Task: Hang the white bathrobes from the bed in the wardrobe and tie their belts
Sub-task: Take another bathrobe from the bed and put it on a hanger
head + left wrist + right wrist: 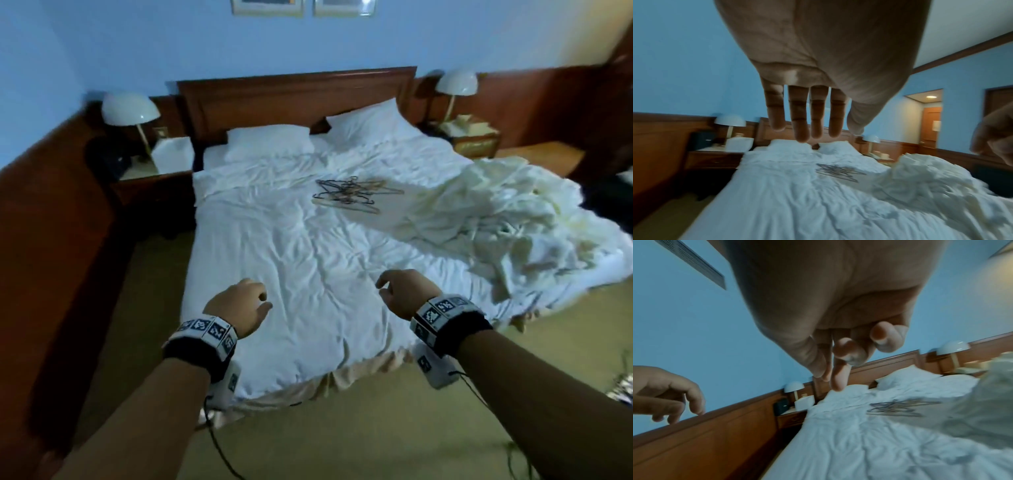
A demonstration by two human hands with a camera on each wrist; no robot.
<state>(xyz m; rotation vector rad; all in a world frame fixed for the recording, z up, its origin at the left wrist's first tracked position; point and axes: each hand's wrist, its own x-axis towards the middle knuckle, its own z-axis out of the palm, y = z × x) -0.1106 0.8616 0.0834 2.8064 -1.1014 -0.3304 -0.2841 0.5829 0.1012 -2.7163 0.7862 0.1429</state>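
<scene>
A crumpled heap of white bathrobes (493, 219) lies on the right side of the bed (291, 246); the same heap of bathrobes (920, 177) shows in the left wrist view. A tangle of hangers (349, 193) rests on the sheet in the middle. My left hand (239, 305) hovers above the foot of the bed with straight, relaxed fingers (799, 123), holding nothing. My right hand (400, 291) hovers to its right, its fingers (838, 379) loosely curled and holding nothing. The wardrobe is not in view.
Two pillows (270, 140) lean at the wooden headboard (294, 99). Nightstands with white dome lamps (128, 109) flank the bed. Wood panelling runs along the left wall. Carpet surrounds the bed; a doorway (929, 116) opens at the far right.
</scene>
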